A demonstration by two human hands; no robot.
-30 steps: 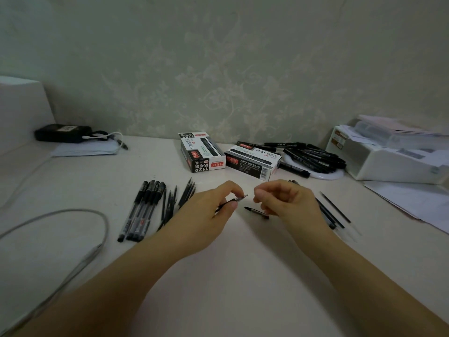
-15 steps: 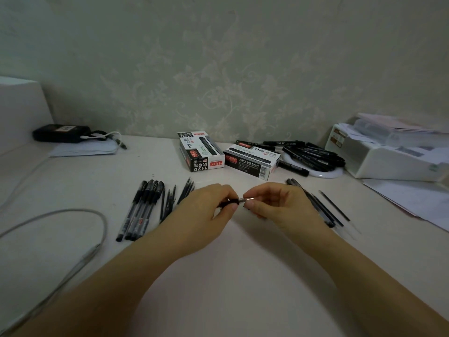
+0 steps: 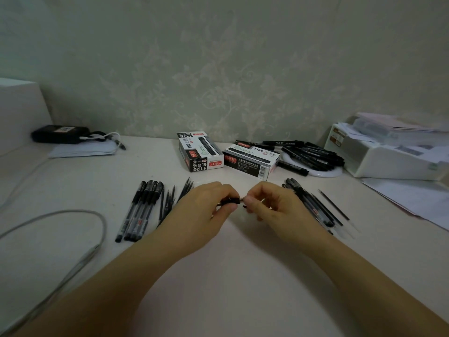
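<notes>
The bench (image 3: 230,288) is viewed from the head (wide-angle), forward and down; left hand (image 3: 198,215) and right hand (image 3: 279,210) are framed close; wall (image 3: 218,69) beyond.

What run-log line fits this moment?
left hand: grips black pen part | right hand: pinches its end | loose pens: on table

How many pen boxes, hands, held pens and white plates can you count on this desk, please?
Pen boxes: 2
Hands: 2
Held pen: 1
White plate: 1
Total: 6
</notes>
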